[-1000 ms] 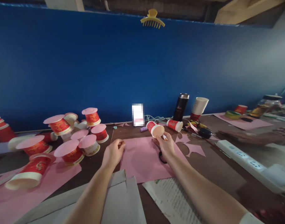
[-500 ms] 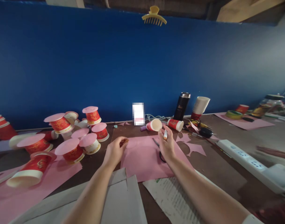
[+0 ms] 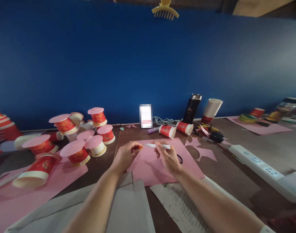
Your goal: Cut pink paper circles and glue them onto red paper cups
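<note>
Wall: a deep blue panel [image 3: 89,58] spans the full width behind the table, paler and greyer toward the right.
Panel top: a yellow hair claw clip [image 3: 165,9] is clipped on the upper edge.
Above the panel: dark space with a pale beam [image 3: 257,6] at the upper right.
Furniture: a brown table [image 3: 235,181] runs from the panel toward the viewer.
Power: a white power strip [image 3: 261,168] lies along the right side of the table; pale cables [image 3: 162,120] are coiled at the foot of the panel.
Light: dim, brighter at the right.
</note>
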`<state>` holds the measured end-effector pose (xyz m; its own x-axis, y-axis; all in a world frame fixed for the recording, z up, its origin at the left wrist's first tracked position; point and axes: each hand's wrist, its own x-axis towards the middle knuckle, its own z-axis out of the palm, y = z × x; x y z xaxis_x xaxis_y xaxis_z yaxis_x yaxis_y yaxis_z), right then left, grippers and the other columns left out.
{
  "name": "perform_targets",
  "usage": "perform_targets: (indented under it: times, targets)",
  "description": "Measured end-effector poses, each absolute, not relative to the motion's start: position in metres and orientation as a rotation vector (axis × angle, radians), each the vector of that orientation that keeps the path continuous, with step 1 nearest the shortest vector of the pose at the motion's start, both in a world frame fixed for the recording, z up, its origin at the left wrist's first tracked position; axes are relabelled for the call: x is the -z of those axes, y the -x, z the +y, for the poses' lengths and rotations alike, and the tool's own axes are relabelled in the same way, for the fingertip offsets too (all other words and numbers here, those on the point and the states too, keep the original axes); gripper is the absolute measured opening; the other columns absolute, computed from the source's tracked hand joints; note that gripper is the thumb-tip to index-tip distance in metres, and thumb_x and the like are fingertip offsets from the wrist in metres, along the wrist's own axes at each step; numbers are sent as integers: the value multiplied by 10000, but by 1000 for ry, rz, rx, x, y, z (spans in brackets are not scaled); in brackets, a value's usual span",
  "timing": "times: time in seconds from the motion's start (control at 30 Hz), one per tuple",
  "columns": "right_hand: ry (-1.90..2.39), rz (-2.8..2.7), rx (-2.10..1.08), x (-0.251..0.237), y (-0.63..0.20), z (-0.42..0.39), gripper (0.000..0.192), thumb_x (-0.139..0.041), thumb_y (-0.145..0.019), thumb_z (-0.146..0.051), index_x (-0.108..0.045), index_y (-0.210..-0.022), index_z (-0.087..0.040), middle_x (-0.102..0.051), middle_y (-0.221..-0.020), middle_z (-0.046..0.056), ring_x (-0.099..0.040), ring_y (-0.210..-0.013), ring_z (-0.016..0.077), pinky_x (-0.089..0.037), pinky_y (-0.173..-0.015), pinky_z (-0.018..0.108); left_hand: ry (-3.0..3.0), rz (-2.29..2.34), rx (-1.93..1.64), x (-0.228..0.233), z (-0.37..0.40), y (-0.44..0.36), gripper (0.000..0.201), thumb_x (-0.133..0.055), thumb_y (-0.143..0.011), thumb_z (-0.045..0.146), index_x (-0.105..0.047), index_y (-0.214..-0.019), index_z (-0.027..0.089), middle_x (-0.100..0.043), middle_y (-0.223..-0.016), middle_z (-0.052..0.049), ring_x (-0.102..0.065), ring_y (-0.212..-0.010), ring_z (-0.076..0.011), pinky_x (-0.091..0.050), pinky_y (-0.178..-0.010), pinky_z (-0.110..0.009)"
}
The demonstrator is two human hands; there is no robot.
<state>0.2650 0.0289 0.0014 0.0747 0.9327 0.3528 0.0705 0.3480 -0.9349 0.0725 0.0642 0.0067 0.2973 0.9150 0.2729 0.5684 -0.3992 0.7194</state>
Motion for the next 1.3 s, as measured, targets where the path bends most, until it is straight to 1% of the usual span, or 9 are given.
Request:
perform_targets:
  times: [0.13, 0.43, 0.8, 0.93, 1.0, 1.03, 1.13, 1.2, 1.3]
  targets:
    - [1053, -1362, -862, -3, -262, 26, 321, -539, -885, -440, -645, -780, -156, -450, -560, -36, -417, -528, 102, -337, -516, 239, -2104, 1283, -928, -6, 65, -72, 184, -573, -836, 270, -665, -993, 248, -707, -1002, 1, -644, -916, -158, -470, -809, -260]
    - [1095, -1411, -861, -2, -261, 26, 372, -503, -892, -463, -689, -912, -142, -502, -644, -8, -445, -553, 107, -357, -510, 238, -2134, 1215, -935, -4, 65, -72, 160, -560, -849, 272, -659, -971, 240, -693, -978, -3, -634, -892, -152, -481, -776, -249]
    - [1069, -1414, -877, -3, -259, 26, 345, -545, -874, -456, -703, -883, -149, -499, -601, -20, -438, -519, 97, -342, -473, 219, -2170, 1230, -920, -4, 64, -73, 189, -540, -842, 260, -657, -989, 242, -696, -998, -16, -637, -912, -167, -479, -798, -265]
    - [1055, -1267, -737, -6, -275, 38, 354, -524, -889, -471, -669, -1045, -189, -590, -681, -6, -478, -506, 102, -376, -483, 230, -2148, 1348, -888, -6, 64, -72, 177, -523, -850, 277, -662, -954, 245, -699, -982, -16, -637, -892, -168, -467, -771, -265]
    - [1100, -1116, -510, -7, -291, 51, 379, -500, -892, -477, -634, -1127, -212, -650, -833, 29, -549, -581, 126, -446, -558, 259, -2170, 1397, -884, -6, 65, -72, 170, -517, -854, 291, -664, -922, 240, -701, -961, -17, -637, -871, -173, -459, -763, -274]
    - [1147, -1100, -381, -6, -301, 58, 381, -499, -888, -465, -624, -1151, -219, -661, -974, 57, -601, -697, 152, -480, -638, 284, -2177, 1411, -893, -5, 66, -72, 168, -518, -853, 290, -663, -918, 236, -702, -955, -18, -638, -864, -174, -456, -764, -277]
    - [1402, -1087, -94, 1, -330, 80, 408, -527, -843, -398, -581, -1194, -197, -622, -1185, 108, -576, -1075, 240, -435, -930, 384, -2186, 1417, -897, 3, 69, -72, 163, -529, -843, 258, -658, -939, 228, -703, -964, -25, -641, -873, -178, -455, -771, -278]
    - [1635, -1084, -189, 9, -344, 92, 474, -568, -799, -406, -526, -1230, -213, -609, -1213, 107, -565, -1103, 259, -430, -932, 400, -2209, 1431, -860, 8, 72, -72, 153, -541, -833, 232, -655, -934, 227, -703, -964, -29, -640, -887, -184, -451, -779, -284]
    - [1721, -1041, -260, 19, -353, 102, 437, -637, -724, -428, -571, -1097, -210, -656, -1062, 113, -612, -970, 296, -455, -841, 424, -2237, 1494, -805, 14, 76, -71, 129, -560, -827, 231, -652, -917, 220, -695, -956, -40, -632, -892, -199, -441, -781, -298]
